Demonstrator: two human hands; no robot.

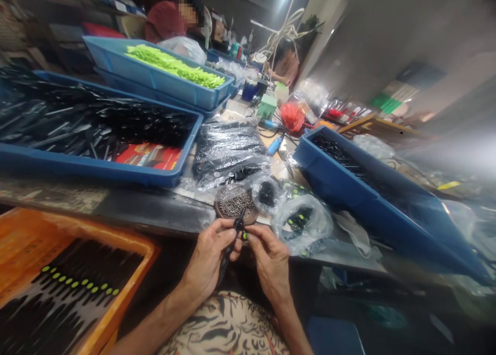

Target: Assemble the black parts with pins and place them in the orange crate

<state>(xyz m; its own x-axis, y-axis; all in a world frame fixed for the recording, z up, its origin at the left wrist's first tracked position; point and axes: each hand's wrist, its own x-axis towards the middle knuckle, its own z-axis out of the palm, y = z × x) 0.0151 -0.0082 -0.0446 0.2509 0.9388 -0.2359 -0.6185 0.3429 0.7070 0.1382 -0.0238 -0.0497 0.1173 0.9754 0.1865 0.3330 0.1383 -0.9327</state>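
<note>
**Bench check: both hands closed on a black rod at the table edge**

The person at the bench holds a slim black rod [229, 249] upright, just below a round brown dish [236, 204]. The left hand [209, 257] is wrapped around the rod, and the right hand [269, 264] pinches its upper end, with the fingertips together on it. The two hands nearly meet. A small green piece [244, 236] shows beside the rod's top end.

The dish sits on the table edge and is heaped with small metal screws [232, 202]. Just right of it lie clear plastic bags [300, 223] of black and green parts. Blue trays [349, 184] stand on the table beyond. An orange crate [77, 231] of black rods with green dots sits at the left. A co-worker in a red shirt [165, 21] sits farther off.
</note>
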